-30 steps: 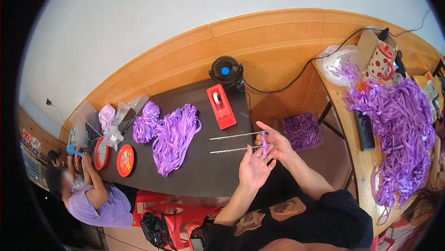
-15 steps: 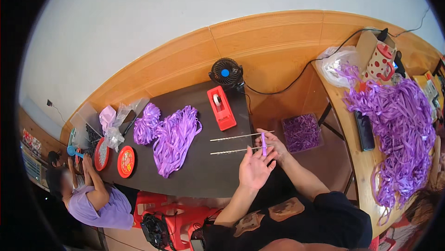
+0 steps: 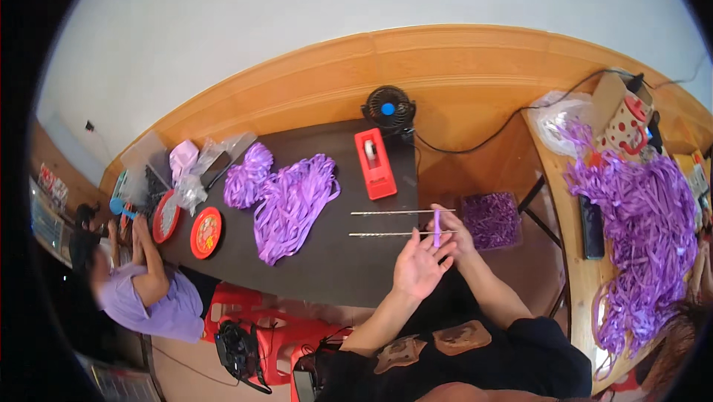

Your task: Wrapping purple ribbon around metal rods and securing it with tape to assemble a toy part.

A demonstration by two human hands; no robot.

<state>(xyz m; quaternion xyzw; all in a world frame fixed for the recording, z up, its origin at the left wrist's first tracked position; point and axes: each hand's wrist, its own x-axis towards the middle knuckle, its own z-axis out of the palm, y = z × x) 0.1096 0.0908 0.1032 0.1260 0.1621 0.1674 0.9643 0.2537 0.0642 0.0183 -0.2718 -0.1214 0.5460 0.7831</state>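
Two thin, twisted metal rods (image 3: 382,235) lie side by side above the dark table's right edge. A narrow purple ribbon (image 3: 437,225) crosses both near their right ends. My right hand (image 3: 462,235) is closed round that end, its fingers at the ribbon and partly hidden behind the rods. Palm up, my left hand (image 3: 420,272) reaches in from below. Its fingers are apart, with thumb and fingertips close to the lower rod and the ribbon's lower end; whether they touch is unclear.
On the dark table (image 3: 334,276) lie purple ribbon bundles (image 3: 293,205), a red tape dispenser (image 3: 376,164), a fan (image 3: 389,108) and a red plate (image 3: 206,232). A purple-filled bin (image 3: 490,220) stands beyond my right hand. More ribbon (image 3: 646,231) covers the wooden table. A person (image 3: 152,290) works at left.
The whole view has shifted slightly, so the table things appear a little farther right. Both hands keep nearly the same places around the rods and ribbon.
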